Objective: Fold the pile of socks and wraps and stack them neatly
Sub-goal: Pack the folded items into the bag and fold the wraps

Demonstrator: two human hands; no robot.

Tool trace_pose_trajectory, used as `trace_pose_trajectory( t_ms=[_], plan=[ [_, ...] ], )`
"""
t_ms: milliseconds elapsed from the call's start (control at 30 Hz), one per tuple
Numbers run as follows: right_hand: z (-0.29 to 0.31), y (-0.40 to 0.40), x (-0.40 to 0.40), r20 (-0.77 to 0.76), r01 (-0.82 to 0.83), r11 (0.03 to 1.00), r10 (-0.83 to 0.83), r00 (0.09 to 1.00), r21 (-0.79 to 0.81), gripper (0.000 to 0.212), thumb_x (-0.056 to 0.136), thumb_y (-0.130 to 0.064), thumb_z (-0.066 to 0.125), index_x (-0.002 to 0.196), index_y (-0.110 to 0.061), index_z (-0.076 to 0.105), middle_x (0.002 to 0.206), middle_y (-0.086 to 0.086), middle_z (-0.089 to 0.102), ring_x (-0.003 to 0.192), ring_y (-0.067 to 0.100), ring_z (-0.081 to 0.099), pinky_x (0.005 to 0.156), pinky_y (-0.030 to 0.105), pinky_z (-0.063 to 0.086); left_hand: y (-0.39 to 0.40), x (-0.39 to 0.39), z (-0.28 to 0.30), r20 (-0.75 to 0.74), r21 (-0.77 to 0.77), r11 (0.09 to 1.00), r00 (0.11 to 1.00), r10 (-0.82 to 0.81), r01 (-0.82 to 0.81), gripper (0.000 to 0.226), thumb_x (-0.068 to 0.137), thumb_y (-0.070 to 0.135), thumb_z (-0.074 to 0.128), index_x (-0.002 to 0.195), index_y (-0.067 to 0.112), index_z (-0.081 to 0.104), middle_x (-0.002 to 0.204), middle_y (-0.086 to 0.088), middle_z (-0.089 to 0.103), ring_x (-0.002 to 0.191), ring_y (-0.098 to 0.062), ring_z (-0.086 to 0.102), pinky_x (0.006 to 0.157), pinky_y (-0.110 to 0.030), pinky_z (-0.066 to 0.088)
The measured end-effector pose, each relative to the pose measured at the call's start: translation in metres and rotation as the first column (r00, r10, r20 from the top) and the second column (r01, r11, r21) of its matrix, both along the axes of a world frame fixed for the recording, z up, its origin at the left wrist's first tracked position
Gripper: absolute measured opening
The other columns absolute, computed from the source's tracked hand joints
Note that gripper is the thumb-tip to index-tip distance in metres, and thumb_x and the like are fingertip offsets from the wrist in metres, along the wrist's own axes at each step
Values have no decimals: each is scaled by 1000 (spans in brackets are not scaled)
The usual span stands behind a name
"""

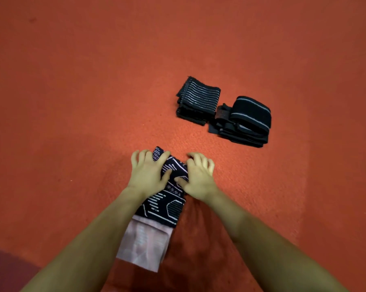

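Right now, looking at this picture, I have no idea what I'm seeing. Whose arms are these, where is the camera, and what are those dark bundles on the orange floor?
There is no machine here: a person does the work with bare hands. The one picture comes from a camera worn on the person's head, looking forward and down, so the arms reach in from the bottom edge.

The left hand and the right hand both have curled fingers on the far end of a dark patterned sock with a pale pink cuff, which lies on the orange carpet.

Farther off, to the right, sit two folded piles: a black wrap with many thin white stripes and, beside it, a black wrap with two grey stripes.
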State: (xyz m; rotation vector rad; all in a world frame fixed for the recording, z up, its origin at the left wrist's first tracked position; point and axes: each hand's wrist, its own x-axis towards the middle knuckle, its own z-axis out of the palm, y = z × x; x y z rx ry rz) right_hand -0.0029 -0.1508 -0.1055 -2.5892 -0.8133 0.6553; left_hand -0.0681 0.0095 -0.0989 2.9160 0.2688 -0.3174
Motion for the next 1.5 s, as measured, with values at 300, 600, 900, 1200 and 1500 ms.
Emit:
trace_pose_trajectory(
  t_ms=[300, 600, 900, 1200, 1500],
  plan=[
    [17, -98, 5, 116, 142, 985, -130, 985, -98, 48, 88, -42, 59, 125, -13, 46, 135, 2, 43, 131, 22, 30, 106, 40, 5, -88, 32, 14, 108, -48, 988, 984, -141, 147, 61, 74, 47, 73, 125, 17, 60, 91, -16, 61, 92, -36, 57, 91, -45, 22],
    [19, -155, -16, 223, 160, 984, -139, 965, -83, 40, 83, -31, 69, 115, -13, 54, 110, 0, 61, 117, 25, 51, 102, 43, 8, -128, 53, 23, -14, 15, 889, 890, -457, 457, 65, 79, 55, 64, 128, 15, 52, 150, -14, 34, 143, -35, 18, 113, -52, 3],
    [32, -192, -32, 456, 146, 987, -100, 884, -67, 52, 75, -43, 72, 118, -15, 60, 103, -2, 68, 108, 23, 62, 92, 43, 23, -149, 37, 30, 184, 194, 813, 793, -580, 550, 62, 79, 62, 38, 102, 15, 71, 85, -7, 64, 91, -33, 64, 91, -49, 29],
    [74, -290, -35, 585, 248, 968, -220, 781, 34, 52, 83, -45, 47, 121, -13, 62, 113, -2, 68, 114, 20, 60, 93, 42, 23, -246, 48, 80, 342, 225, 811, 735, -585, 541, 61, 79, 64, 41, 107, 19, 71, 88, -1, 65, 100, -30, 63, 89, -46, 27],
    [116, -479, -57, 574, 526, 839, -500, 649, 136, 50, 85, -43, 48, 126, -18, 58, 115, -7, 64, 104, 14, 54, 88, 38, 21, -452, 72, 122, 422, 297, 691, 558, -714, 659, 54, 81, 62, 46, 107, 20, 70, 93, -1, 67, 108, -29, 62, 95, -46, 27]
  ],
)
